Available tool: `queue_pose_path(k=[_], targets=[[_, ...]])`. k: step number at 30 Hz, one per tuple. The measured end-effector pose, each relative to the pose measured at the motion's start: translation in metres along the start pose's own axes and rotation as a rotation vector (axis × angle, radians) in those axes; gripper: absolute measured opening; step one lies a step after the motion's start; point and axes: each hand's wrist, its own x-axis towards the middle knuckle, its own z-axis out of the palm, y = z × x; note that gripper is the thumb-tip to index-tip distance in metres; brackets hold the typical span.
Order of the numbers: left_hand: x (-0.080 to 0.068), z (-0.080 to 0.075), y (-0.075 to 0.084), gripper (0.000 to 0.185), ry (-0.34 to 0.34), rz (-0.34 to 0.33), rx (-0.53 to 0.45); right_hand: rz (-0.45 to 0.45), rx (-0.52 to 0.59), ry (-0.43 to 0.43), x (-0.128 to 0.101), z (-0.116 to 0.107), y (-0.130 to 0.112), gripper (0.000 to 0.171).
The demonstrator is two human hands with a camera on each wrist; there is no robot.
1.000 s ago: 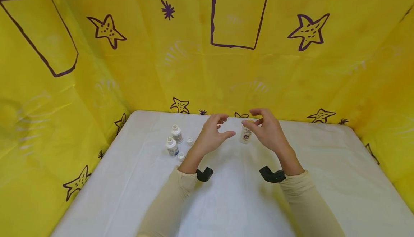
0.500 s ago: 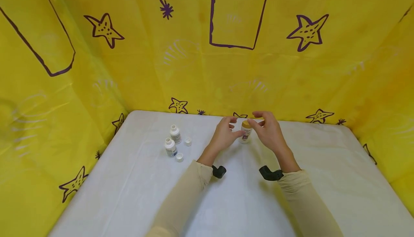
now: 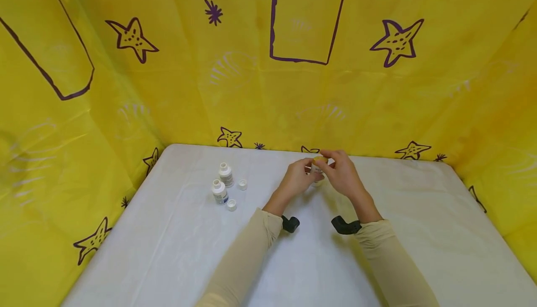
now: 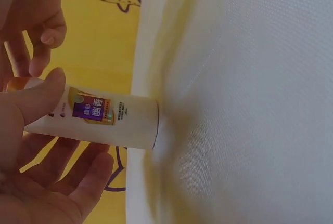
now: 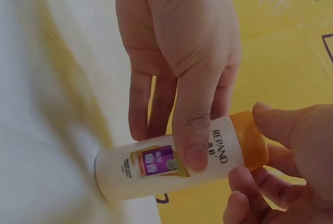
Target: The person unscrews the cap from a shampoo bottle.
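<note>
Hands meet at the far middle of the white cloth-covered bench (image 3: 176, 246), both on one small white plastic bottle with an orange cap and a purple-and-orange label (image 3: 317, 173). That bottle stands upright on the bench, close to the yellow star-printed backdrop (image 3: 251, 88) behind it.

The left hand (image 3: 299, 179) wraps the bottle's body: in the left wrist view its thumb (image 4: 36, 99) lies across the label (image 4: 93, 110) while the other fingers curl under the far side, so this grip is pinching the bottle's body. The right wrist view shows the same hand from behind, its thumb (image 5: 193, 130) pressed on the label (image 5: 156, 162).

The right hand (image 3: 341, 174) comes over the top; its fingertips (image 5: 270, 122) close around the orange cap (image 5: 251, 142), a grip pinching the cap from above and to the side.

Well to the left on the bench stand two small white bottles with blue labels, both uncapped (image 3: 223, 183), one just behind the other. Two loose white round caps (image 3: 237, 194) lie just beside them on their right. Cream sleeves (image 3: 247, 255) cover both forearms, each with a black wrist-mounted camera (image 3: 345, 225) near the cuff.
</note>
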Motion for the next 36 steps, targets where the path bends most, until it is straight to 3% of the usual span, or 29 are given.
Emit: queue_pose_path(k=[6,15,26,30,36], targets=[[0.001,0.0,-0.001,0.032,-0.014,0.045,0.052,-0.036,-0.026,0.001,-0.001,0.004,0.004,0.042],[-0.004,-0.003,0.0,0.025,-0.042,0.018,0.056,-0.053,-0.034,0.018,-0.005,0.004,0.003,0.039],[-0.021,-0.012,0.003,0.023,-0.053,0.09,-0.043,-0.118,-0.018,0.05,-0.019,-0.009,-0.013,0.034],[-0.029,-0.018,0.009,0.031,-0.058,0.137,-0.078,-0.126,0.004,0.061,-0.025,-0.015,-0.025,0.033],[-0.046,-0.03,0.024,0.024,-0.121,0.172,-0.134,-0.13,0.062,0.071,-0.037,-0.023,-0.039,0.034]])
